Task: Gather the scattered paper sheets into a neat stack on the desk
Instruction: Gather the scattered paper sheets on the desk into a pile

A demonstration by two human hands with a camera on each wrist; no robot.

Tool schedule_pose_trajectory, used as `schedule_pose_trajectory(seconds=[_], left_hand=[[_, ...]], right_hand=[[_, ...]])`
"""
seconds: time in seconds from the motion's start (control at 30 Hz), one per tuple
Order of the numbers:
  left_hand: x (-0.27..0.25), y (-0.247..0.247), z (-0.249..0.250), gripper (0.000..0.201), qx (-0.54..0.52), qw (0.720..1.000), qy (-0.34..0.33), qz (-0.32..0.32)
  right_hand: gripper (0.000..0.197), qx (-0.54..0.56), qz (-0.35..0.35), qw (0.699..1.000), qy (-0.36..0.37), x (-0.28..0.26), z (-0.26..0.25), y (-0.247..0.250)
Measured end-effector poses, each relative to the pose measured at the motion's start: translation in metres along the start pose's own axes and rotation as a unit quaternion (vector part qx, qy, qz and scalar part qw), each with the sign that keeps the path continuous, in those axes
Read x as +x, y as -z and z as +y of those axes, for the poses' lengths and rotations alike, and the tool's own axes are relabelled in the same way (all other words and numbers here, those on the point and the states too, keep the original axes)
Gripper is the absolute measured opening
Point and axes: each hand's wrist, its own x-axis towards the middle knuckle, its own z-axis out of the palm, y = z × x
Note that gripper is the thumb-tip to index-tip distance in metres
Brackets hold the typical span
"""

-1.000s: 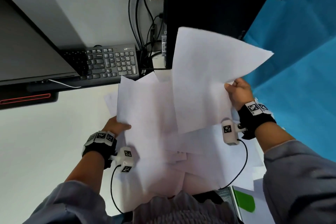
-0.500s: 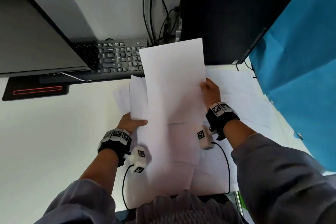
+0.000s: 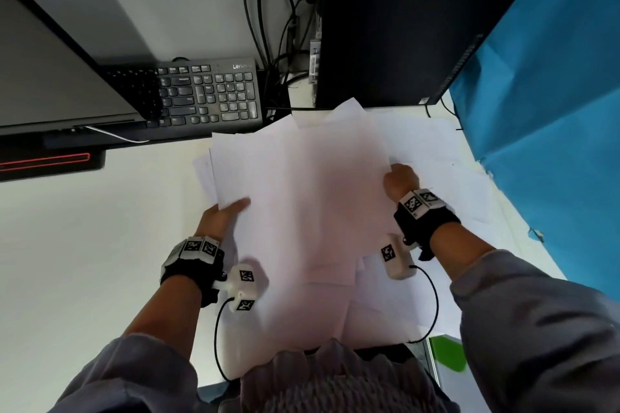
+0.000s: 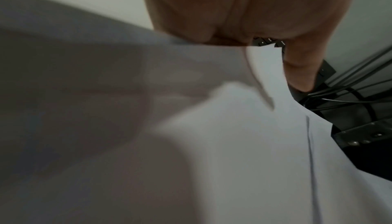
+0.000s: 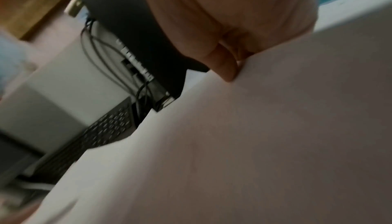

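A loose bundle of white paper sheets (image 3: 302, 198) is held over the white desk (image 3: 84, 245), its corners fanned out unevenly. My left hand (image 3: 223, 216) grips the bundle's left edge, thumb on top, fingers hidden beneath. My right hand (image 3: 401, 179) pinches the right edge; in the right wrist view the right hand (image 5: 229, 66) has its thumb pressed on the sheets (image 5: 254, 143). The left wrist view is blurred: left hand (image 4: 297, 70) with thumb over paper (image 4: 244, 152). More sheets (image 3: 446, 178) lie flat on the desk to the right.
A black keyboard (image 3: 208, 94) lies just beyond the sheets, with a monitor (image 3: 50, 77) at the left. A black computer tower (image 3: 385, 27) and cables (image 3: 285, 27) stand behind. A blue cloth partition (image 3: 543, 111) bounds the right side.
The right hand swung its raised sheet left and down onto the left hand's bundle. Both hands now hold one lowered bundle by its side edges.
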Motion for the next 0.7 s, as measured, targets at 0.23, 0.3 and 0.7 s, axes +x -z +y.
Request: schedule_pose_trajectory(seconds=[0.23,0.3,0.7], left_hand=[[-0.005,-0.004,0.0,0.04,0.009,0.999,0.003,-0.045],[-0.002,-0.005,-0.003,0.026,0.027,0.999,-0.001,-0.04],[0.005,0.025,-0.012,0.041,0.112,0.991,-0.052,0.041]], right_hand=[[0.074,-0.225,-0.023,0.967,0.117,-0.051,-0.014,-0.064],[0.069,-0.241,-0.046,0.957,0.154,-0.054,-0.015,-0.068],[0.106,-0.384,-0.055,0.921,0.038,-0.009,0.061,0.041]])
